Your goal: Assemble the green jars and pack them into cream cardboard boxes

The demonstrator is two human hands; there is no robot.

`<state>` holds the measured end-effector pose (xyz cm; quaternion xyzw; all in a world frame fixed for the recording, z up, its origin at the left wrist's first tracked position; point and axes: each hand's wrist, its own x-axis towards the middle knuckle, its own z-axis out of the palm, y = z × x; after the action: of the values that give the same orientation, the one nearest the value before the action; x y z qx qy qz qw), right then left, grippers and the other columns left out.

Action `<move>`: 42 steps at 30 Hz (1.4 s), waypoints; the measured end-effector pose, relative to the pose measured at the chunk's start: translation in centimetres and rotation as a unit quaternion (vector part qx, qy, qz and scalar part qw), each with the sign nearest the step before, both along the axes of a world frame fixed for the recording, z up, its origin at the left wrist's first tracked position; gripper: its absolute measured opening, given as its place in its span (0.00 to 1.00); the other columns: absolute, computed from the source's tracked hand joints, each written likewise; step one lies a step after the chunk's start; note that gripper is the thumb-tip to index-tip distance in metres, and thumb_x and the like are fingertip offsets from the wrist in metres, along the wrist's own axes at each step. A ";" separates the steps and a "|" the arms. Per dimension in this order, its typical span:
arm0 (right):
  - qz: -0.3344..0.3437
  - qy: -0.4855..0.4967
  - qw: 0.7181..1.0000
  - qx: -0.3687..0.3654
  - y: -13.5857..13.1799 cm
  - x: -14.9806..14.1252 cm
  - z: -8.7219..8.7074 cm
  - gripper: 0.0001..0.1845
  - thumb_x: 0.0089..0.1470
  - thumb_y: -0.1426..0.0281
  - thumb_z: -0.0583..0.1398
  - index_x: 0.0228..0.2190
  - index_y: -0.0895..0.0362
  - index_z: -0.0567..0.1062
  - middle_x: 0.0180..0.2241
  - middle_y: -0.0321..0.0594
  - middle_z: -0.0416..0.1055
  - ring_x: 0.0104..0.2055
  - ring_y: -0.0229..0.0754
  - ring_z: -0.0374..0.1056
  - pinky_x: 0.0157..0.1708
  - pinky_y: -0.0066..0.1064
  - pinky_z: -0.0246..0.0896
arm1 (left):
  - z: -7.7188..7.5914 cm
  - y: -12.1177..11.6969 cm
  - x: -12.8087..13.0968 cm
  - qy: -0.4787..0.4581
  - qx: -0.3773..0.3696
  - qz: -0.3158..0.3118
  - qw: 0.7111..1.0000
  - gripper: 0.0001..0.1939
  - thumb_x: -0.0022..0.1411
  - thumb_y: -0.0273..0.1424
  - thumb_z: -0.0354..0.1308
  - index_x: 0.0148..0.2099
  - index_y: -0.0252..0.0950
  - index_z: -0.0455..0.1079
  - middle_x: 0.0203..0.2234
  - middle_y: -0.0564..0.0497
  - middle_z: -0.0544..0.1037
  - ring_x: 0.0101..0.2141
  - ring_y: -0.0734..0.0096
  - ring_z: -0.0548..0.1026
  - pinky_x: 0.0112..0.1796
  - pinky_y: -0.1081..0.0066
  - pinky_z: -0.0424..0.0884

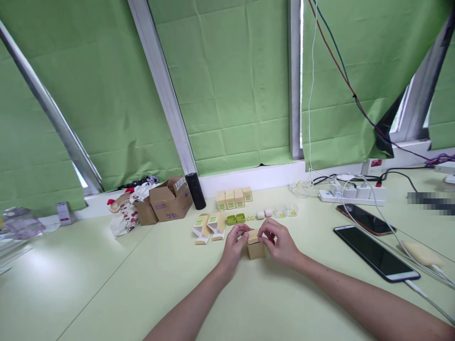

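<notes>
A small tan cardboard box (256, 251) stands upright on the table between my hands. My left hand (233, 245) grips its left side, thumb at the upper edge. The fingers of my right hand (279, 240) pinch the right side of the box's top flap, which sits slightly raised over a dark gap. Just beyond lie two green small trays (236, 219), tiny yellow pieces (250, 218), pale pink cylindrical pieces (264, 214) and clear plastic cups (286, 211) with yellow inside. Left of these are two unfolded boxes (209, 227) with green labels.
Several closed small boxes (233, 198) stand in a row behind. A brown carton (171, 200) and a black cylinder (195, 191) are at the back left. Two phones (377, 252), a power strip (351, 194) and white cables lie to the right.
</notes>
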<state>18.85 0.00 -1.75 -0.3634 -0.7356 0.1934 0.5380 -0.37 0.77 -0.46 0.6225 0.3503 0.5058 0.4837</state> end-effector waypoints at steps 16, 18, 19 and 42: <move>0.001 -0.087 0.994 0.059 -0.4 0.4 -0.2 0.07 0.53 0.77 0.59 0.30 0.52 0.70 0.30 0.36 0.64 0.27 0.39 0.60 0.28 0.32 0.54 | 0.1 -0.3 0.1 0.047 0.027 0.010 0.998 0.12 0.58 0.34 0.61 0.44 0.39 0.71 0.43 0.47 0.77 0.47 0.56 0.73 0.48 0.63 0.67; -0.002 -0.108 0.992 0.071 -0.4 0.5 -0.2 0.07 0.52 0.77 0.59 0.30 0.52 0.70 0.30 0.37 0.66 0.27 0.40 0.60 0.27 0.32 0.53 | 0.2 -0.3 0.1 0.053 0.029 0.013 0.998 0.12 0.57 0.33 0.61 0.44 0.39 0.71 0.42 0.47 0.77 0.46 0.57 0.73 0.47 0.64 0.67; -0.004 -0.119 0.990 0.078 -0.4 0.6 -0.2 0.07 0.51 0.77 0.59 0.30 0.52 0.70 0.30 0.37 0.66 0.27 0.40 0.60 0.27 0.32 0.52 | 0.3 -0.4 0.1 0.055 0.029 0.015 0.998 0.12 0.57 0.33 0.61 0.44 0.39 0.71 0.42 0.47 0.77 0.46 0.57 0.73 0.47 0.64 0.67; -0.024 -0.184 0.978 0.094 0.2 1.2 -0.2 0.11 0.49 0.78 0.58 0.33 0.52 0.73 0.31 0.38 0.72 0.28 0.41 0.63 0.29 0.32 0.49 | 0.1 -0.5 0.1 0.068 0.050 0.030 0.996 0.13 0.60 0.36 0.64 0.47 0.39 0.72 0.44 0.45 0.78 0.49 0.55 0.74 0.51 0.62 0.67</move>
<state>20.04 0.25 -1.94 -0.3578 -0.8282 0.0403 0.4293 -0.28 0.28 -0.35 0.6682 0.3754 0.4934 0.4112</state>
